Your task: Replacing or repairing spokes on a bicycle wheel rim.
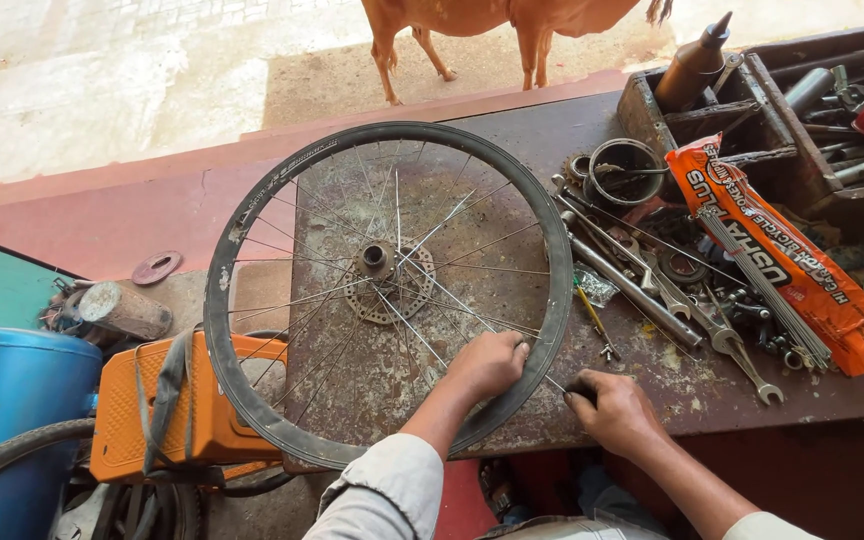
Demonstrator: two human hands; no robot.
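A spoked bicycle wheel (252, 210) lies flat on a worn metal bench (672, 370), its hub (374, 258) near the middle. My left hand (490, 362) grips the near right part of the rim from inside, fingers closed over it. Just outside the rim, my right hand (614, 408) is closed on a small dark tool (580, 391) that meets a spoke end at the rim. Both forearms come in from the bottom edge.
Spanners and rods (652, 290) lie right of the wheel, beside an orange packet of spokes (802, 270) and a wooden tool tray (802, 100). An orange case (202, 420) and a blue drum (12, 400) sit at left. An animal's legs (452, 45) stand beyond.
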